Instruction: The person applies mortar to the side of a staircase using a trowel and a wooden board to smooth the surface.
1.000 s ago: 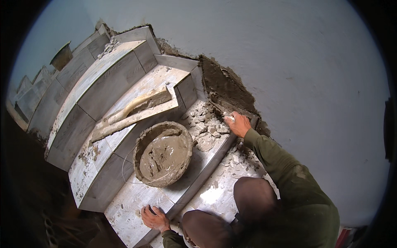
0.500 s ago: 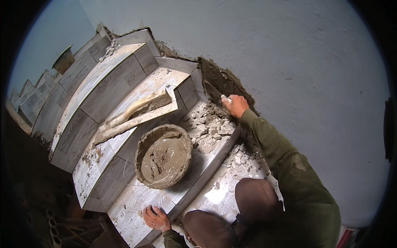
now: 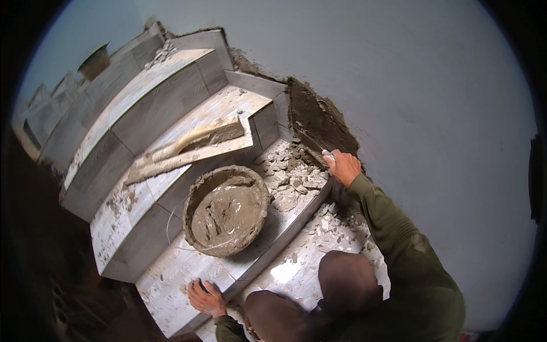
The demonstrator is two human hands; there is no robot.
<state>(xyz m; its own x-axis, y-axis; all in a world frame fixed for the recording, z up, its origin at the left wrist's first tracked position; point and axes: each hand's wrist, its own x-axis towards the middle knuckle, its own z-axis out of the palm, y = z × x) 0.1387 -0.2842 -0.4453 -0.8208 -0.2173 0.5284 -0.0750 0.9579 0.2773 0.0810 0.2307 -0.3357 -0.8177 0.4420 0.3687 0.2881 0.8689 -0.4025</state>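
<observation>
My right hand (image 3: 345, 167) is closed around the pale handle of a trowel (image 3: 309, 142). Its thin blade lies along the lower edge of a wet mortar patch (image 3: 319, 117) on the wall, just above the stair. My left hand (image 3: 206, 297) rests on the tiled step (image 3: 166, 305), fingers apart; a dark spot by the thumb is too small to make out. Between my hands, on the same step, stands a mortar-crusted bucket (image 3: 196, 188) of wet grey mortar (image 3: 228, 214), its wire handle hanging down.
A wooden float (image 3: 199, 137) with a curved handle lies on the step above. Broken mortar chips (image 3: 285, 171) cover the step beside the wall. Another bucket (image 3: 94, 61) stands higher up the stairs. The grey wall (image 3: 433, 114) borders the right side. My knees (image 3: 348, 279) are close below.
My right hand has moved the trowel down and right along the mortar patch, which looks smoother. My left hand remains on the step. The view has shifted slightly.
</observation>
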